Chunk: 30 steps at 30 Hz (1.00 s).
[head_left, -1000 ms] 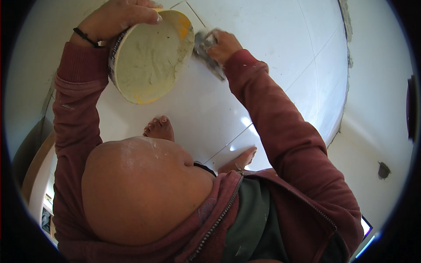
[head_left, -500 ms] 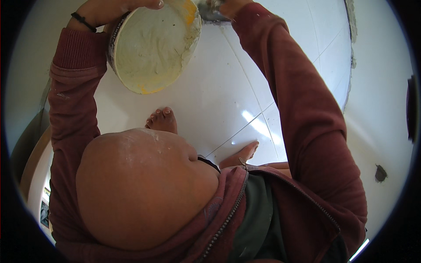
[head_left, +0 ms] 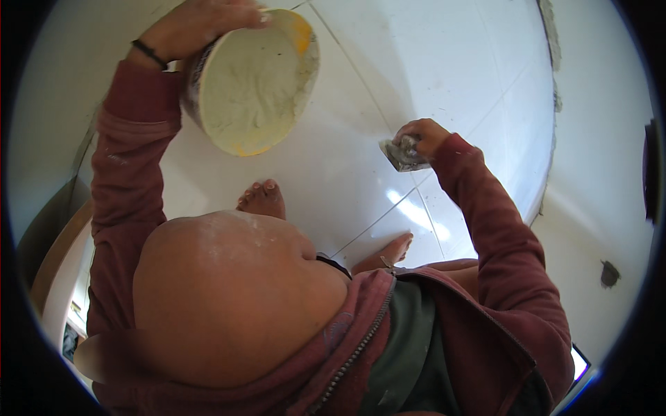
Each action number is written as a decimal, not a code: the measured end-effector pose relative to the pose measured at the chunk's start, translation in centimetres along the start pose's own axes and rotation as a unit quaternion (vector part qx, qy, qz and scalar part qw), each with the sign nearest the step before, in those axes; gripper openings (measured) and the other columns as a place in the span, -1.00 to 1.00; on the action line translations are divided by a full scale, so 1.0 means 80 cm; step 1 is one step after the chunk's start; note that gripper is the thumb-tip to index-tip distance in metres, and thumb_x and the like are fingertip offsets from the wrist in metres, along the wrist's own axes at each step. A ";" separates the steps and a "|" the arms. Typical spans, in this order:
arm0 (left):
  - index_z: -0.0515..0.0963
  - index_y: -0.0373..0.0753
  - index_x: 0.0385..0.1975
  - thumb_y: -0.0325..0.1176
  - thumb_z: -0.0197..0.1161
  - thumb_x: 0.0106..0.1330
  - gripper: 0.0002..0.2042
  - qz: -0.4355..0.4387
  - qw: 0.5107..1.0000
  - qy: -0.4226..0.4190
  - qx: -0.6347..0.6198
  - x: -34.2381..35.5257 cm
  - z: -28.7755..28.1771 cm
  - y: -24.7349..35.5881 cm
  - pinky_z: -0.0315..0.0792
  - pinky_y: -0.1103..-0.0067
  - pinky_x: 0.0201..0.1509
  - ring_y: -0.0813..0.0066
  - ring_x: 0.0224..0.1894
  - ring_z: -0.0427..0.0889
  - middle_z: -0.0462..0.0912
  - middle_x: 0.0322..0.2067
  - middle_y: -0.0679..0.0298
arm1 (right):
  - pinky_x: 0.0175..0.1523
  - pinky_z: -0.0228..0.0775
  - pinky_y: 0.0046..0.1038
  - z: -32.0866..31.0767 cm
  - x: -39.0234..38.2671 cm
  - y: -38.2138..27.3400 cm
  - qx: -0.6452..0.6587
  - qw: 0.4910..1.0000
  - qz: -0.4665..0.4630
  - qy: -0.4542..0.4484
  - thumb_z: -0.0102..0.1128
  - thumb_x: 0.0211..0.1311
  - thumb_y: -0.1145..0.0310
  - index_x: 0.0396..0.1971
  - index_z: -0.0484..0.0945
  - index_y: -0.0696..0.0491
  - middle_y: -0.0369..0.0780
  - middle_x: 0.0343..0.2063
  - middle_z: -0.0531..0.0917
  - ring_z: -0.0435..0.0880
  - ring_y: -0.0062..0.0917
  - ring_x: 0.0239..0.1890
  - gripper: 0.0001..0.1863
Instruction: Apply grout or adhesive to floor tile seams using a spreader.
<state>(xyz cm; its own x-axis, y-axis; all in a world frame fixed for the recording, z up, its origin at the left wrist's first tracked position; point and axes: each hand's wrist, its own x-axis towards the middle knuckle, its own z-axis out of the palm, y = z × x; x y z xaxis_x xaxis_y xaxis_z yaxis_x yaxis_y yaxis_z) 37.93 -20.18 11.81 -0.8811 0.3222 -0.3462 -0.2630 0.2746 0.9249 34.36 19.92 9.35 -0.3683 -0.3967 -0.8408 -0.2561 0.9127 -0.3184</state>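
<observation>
At the upper left, my left hand [head_left: 205,28] grips the rim of a tilted round bucket [head_left: 253,83] of pale grey-green paste, with yellow patches around its inner edge. To its right and a little lower, my right hand [head_left: 424,137] is closed on a smeared metal trowel [head_left: 404,156], held apart from the bucket over the white tiles. The trowel's handle is mostly hidden by my fingers.
My bare feet [head_left: 261,200] stand on the white tiled floor [head_left: 347,201]. A pale wall [head_left: 603,159] with a hole [head_left: 609,274] and a rough cracked edge [head_left: 555,90] runs at the right. A curved wooden edge [head_left: 59,256] is at the lower left.
My right hand and trowel moved up beside the bucket's rim, then down and right, away from it. The bucket in my left hand rose slightly and came back down, shifting a little rightward.
</observation>
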 end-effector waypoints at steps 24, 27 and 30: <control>0.50 -0.38 -0.21 -0.24 0.11 0.09 -0.65 0.036 0.997 0.066 0.019 -0.013 0.012 -0.003 0.37 0.69 -0.21 0.60 -0.36 0.49 0.57 -0.40 0.25 | -0.19 0.44 -0.54 0.005 0.016 -0.110 0.798 0.574 -0.150 -0.101 -0.11 -0.20 0.50 -0.20 0.45 0.32 -0.13 -0.39 0.57 0.57 -0.51 -0.32 -0.56; 0.48 -0.39 -0.17 -0.25 0.15 0.03 -0.60 -0.013 0.998 0.058 0.002 -0.040 0.000 0.003 0.37 0.68 -0.21 0.59 -0.37 0.49 0.58 -0.41 0.23 | -0.20 0.44 -0.46 -0.018 0.031 -0.087 0.686 0.692 -0.223 0.031 -0.06 -0.27 0.46 -0.12 0.41 0.26 -0.13 -0.31 0.56 0.56 -0.46 -0.30 -0.46; 0.46 -0.44 -0.13 -0.29 0.19 -0.05 -0.54 -0.052 0.997 0.044 -0.024 -0.049 -0.008 0.006 0.38 0.66 -0.20 0.57 -0.37 0.49 0.58 -0.41 0.20 | -0.20 0.42 -0.43 -0.047 0.076 -0.096 0.485 0.846 -0.088 0.203 -0.03 -0.27 0.44 -0.12 0.41 0.19 -0.12 -0.31 0.56 0.55 -0.39 -0.32 -0.47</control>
<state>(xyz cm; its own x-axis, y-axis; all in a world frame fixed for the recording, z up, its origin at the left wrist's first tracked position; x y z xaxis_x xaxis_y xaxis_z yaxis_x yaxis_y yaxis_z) 40.99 -21.84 13.73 -0.8788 0.2125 -0.4274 -0.3715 0.2577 0.8920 30.74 10.12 8.33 -0.7278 -0.3566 -0.5858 0.4421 0.4091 -0.7983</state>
